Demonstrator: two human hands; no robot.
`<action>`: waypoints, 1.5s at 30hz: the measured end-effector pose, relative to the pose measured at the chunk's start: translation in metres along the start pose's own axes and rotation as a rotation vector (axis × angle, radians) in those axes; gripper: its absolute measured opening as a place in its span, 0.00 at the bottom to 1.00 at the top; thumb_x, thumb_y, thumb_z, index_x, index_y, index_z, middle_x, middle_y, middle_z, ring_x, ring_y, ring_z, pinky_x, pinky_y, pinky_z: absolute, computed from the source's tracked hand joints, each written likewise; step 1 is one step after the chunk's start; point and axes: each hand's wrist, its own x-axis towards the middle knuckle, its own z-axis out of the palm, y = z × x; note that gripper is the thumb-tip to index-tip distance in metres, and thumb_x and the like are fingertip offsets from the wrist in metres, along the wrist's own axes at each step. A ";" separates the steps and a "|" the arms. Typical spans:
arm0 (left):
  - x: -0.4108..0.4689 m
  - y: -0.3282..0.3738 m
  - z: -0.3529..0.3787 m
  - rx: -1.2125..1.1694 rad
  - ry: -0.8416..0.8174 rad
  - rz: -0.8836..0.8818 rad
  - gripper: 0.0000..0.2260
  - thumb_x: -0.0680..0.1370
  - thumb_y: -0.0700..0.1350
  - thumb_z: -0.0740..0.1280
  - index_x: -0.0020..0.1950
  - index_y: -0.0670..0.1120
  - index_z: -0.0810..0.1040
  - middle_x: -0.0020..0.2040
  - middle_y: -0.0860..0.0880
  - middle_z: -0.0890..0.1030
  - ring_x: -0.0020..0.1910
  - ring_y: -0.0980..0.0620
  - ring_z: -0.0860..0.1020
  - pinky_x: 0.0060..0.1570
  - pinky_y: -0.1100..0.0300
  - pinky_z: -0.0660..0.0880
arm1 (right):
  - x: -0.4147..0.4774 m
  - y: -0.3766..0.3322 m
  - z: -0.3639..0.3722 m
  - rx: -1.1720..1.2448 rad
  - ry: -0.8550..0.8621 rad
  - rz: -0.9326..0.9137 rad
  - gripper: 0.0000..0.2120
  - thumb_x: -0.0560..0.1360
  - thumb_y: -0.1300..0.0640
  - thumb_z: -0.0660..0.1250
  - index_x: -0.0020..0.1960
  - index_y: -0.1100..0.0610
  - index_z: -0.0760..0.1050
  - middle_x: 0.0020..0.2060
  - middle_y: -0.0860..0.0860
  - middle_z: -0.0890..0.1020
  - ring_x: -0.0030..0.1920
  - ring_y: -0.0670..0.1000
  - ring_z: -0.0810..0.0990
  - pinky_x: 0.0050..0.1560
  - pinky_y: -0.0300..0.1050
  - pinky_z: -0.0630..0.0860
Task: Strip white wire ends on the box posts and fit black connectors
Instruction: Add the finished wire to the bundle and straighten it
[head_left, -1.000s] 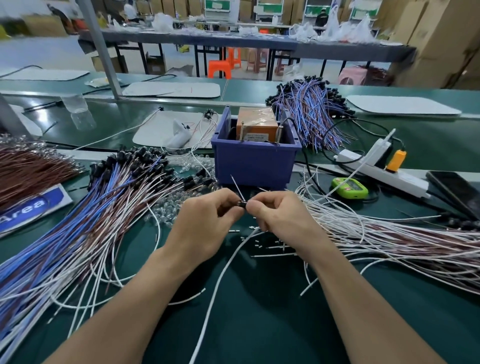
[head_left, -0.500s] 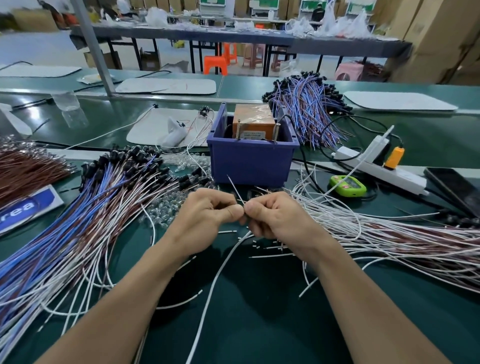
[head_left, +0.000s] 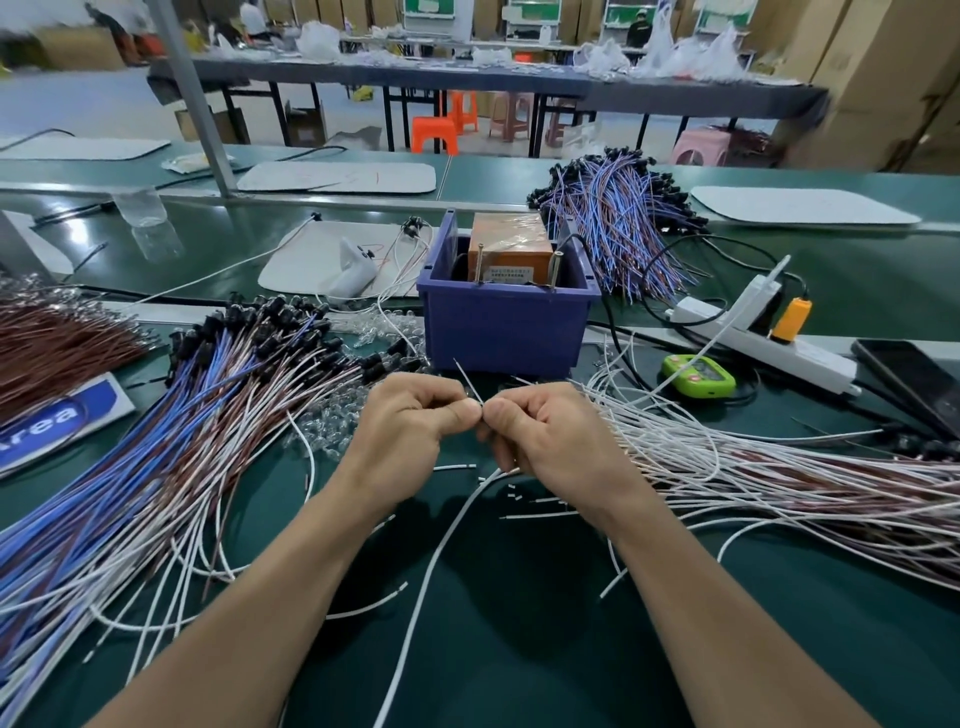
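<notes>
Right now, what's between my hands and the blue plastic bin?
Head view: dark green mat, crossed by the thin wire end the left hand and right hand pinch.

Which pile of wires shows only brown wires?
The brown pile at the far left edge; every other pile mixes in white or blue wires.

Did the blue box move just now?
No. The blue box sits in the same spot beside the green gadget and the white power strip.
</notes>
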 end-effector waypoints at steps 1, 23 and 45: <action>0.000 0.000 -0.001 -0.076 -0.040 -0.020 0.12 0.74 0.44 0.68 0.30 0.46 0.80 0.27 0.51 0.70 0.30 0.54 0.66 0.34 0.58 0.64 | 0.000 0.000 -0.001 0.068 -0.032 0.024 0.17 0.81 0.51 0.64 0.39 0.60 0.81 0.25 0.51 0.80 0.24 0.46 0.68 0.26 0.34 0.64; 0.002 -0.006 0.008 0.172 0.053 0.038 0.15 0.78 0.50 0.64 0.32 0.47 0.77 0.26 0.55 0.67 0.29 0.56 0.64 0.32 0.56 0.62 | -0.002 -0.008 0.002 0.193 0.003 0.230 0.21 0.84 0.52 0.62 0.34 0.55 0.79 0.24 0.55 0.78 0.22 0.46 0.68 0.25 0.33 0.64; 0.002 -0.003 0.028 -0.280 0.033 -0.093 0.29 0.82 0.59 0.62 0.29 0.41 0.80 0.25 0.43 0.72 0.25 0.46 0.69 0.28 0.52 0.66 | -0.007 -0.015 0.005 0.307 -0.036 0.150 0.18 0.78 0.48 0.63 0.31 0.53 0.76 0.25 0.52 0.73 0.26 0.47 0.68 0.29 0.38 0.64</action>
